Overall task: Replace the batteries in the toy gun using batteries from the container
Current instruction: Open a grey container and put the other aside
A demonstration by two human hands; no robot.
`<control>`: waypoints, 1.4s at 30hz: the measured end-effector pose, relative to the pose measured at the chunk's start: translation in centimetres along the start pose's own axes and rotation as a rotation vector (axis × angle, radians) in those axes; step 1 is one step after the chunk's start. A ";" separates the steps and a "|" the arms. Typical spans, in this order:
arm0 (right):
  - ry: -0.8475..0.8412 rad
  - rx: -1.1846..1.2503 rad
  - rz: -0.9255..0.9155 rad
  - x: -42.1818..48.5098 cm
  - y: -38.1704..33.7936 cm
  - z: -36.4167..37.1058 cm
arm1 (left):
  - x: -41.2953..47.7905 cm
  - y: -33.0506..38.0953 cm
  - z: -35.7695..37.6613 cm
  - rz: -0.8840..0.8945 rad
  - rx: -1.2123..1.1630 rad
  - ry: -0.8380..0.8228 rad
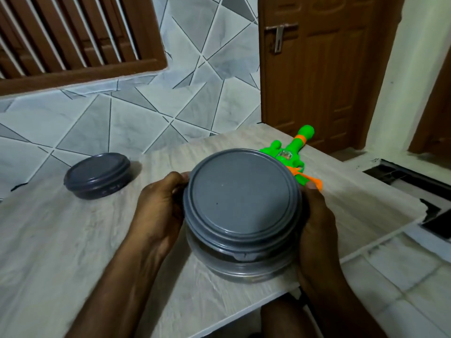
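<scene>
**Grip on a lidded container near the table's edge**

Fingers [178, 178] of the left hand [158, 206] curled against the left wall of the grey container [244, 262], pressed to it just under the rim. Right hand [317, 215] clasping the opposite wall the same way, most of its fingertips hidden behind the curve. Lid [240, 193] on and apparently seated all round, with a small tab facing the camera. Cannot tell from here whether batteries lie inside, since the lower wall looks cloudy and dim.

Likely trouble:
- Smooth round wall and a side-on squeeze, so a twist or pull on a tight lid could let the container slip.
- Standing close to the near edge of the table [73, 228], so a slip toward the body could send it over onto the tiled floor.
- Sudden release of the lid could scatter whatever sits inside.
- Touching or nearly touching the far side, the green and orange toy gun [296, 145], partly hidden behind the lid. A shove forward could push it toward the far corner.

Further out, a second, darker lidded container [97, 175] well apart on the left, easily mistaken for the right one. Beyond the table, a tiled wall [146, 106] and a brown door [317, 81]. Nothing between the hands and the lid.
</scene>
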State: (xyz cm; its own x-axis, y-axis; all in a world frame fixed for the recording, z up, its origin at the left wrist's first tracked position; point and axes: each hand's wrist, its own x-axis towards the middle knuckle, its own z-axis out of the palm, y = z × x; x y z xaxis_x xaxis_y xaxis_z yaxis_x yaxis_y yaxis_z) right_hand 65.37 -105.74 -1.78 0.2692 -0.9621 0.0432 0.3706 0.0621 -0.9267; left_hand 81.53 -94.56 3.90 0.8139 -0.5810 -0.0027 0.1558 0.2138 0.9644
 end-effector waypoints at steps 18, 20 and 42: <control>-0.061 -0.044 -0.089 -0.1 0.7 0.3 | 0.3 -1.6 -0.6 0.109 0.517 0.079; -0.074 -0.036 -0.072 0.0 0.8 0.3 | 0.3 -1.5 -0.8 0.102 0.488 0.071; -0.178 -0.125 -0.092 0.3 0.8 -0.9 | -1.7 -2.1 -0.7 -0.121 0.063 -0.085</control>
State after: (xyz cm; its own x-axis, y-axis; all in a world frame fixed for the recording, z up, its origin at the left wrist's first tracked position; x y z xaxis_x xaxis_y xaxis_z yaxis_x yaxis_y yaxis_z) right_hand 64.97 -106.18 -2.86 0.3958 -0.8996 0.1845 0.2906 -0.0679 -0.9544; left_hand 80.18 -93.44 1.72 0.7407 -0.6644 -0.0996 0.2119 0.0903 0.9731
